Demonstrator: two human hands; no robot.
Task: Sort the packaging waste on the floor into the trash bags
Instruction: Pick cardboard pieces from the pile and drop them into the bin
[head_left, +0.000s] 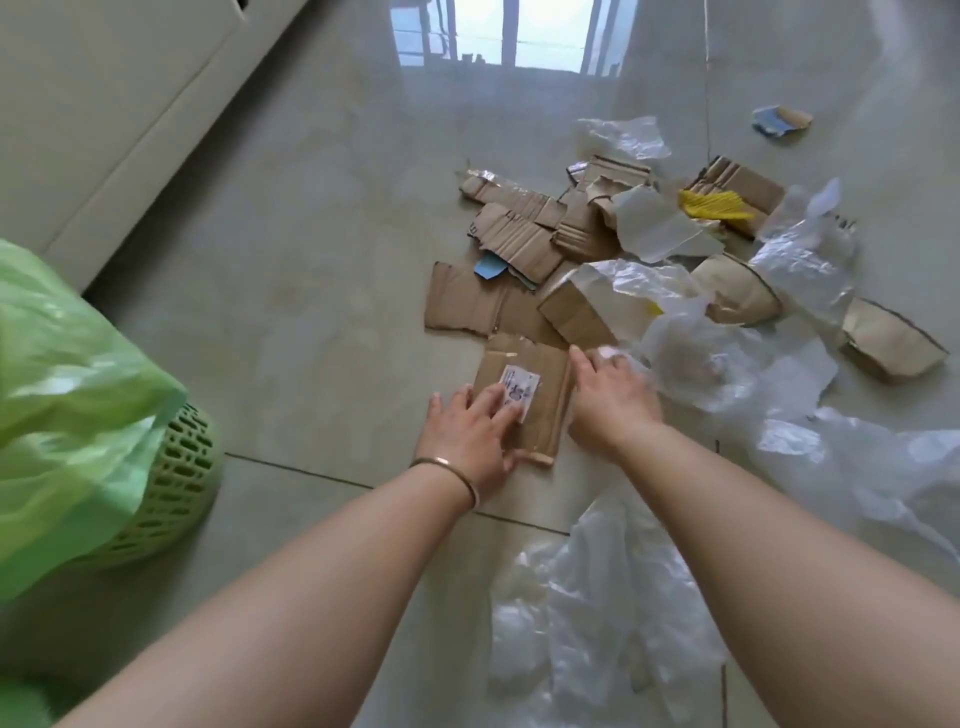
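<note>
A flat piece of brown cardboard with a white label (540, 374) lies on the tiled floor in front of me. My left hand (470, 434) presses on its near left corner, thumb under the near edge. My right hand (610, 400) rests at its right edge, fingers spread, touching crumpled clear plastic film (691, 358). Beyond them lies a heap of torn cardboard pieces (524, 234) mixed with more film. A green trash bag (67, 400) lines a green basket (182, 493) at the left.
Clear plastic sheets (587, 608) spread over the floor at the lower right. A small blue and brown scrap (782, 120) lies far right. A white cabinet base (119, 124) runs along the left. Bare tiles lie between the basket and the heap.
</note>
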